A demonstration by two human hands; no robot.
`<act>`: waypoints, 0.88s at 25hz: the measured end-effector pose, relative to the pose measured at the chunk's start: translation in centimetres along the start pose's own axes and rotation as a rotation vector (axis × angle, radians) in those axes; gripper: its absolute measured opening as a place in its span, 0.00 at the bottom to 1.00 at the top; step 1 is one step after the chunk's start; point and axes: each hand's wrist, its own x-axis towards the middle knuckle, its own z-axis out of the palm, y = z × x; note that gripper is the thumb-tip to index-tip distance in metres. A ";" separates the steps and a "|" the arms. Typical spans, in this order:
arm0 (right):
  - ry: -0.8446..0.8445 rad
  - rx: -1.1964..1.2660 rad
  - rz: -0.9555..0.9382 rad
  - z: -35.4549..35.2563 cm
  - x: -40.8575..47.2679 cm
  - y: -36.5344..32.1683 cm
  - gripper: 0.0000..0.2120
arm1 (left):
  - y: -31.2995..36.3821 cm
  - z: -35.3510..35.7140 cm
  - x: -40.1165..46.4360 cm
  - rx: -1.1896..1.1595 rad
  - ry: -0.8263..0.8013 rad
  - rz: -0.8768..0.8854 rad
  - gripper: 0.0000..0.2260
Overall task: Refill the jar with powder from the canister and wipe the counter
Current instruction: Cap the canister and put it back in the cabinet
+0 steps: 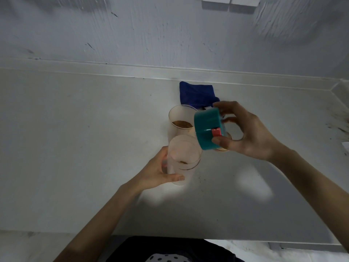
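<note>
A translucent jar [183, 156] stands on the white counter [75, 138], open on top, with a thin trace of brown powder inside. My left hand [160, 171] grips its side. Just behind it stands a second translucent container [180, 118] holding brown powder. My right hand [245, 131] holds a teal lid [207, 127] with a red latch, tilted on edge above and right of the jar. A folded blue cloth [196, 93] lies behind the containers near the wall.
A third round container [224, 146] is mostly hidden under my right hand. Brown stains [338, 120] mark the counter's far right. The back wall [170, 35] rises behind the counter, and the front edge [188, 236] lies near my body.
</note>
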 end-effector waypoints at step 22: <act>-0.222 -0.141 -0.150 2.9 1.4 0.0 0.31 | -1.4 0.0 0.2 0.028 0.032 0.008 0.41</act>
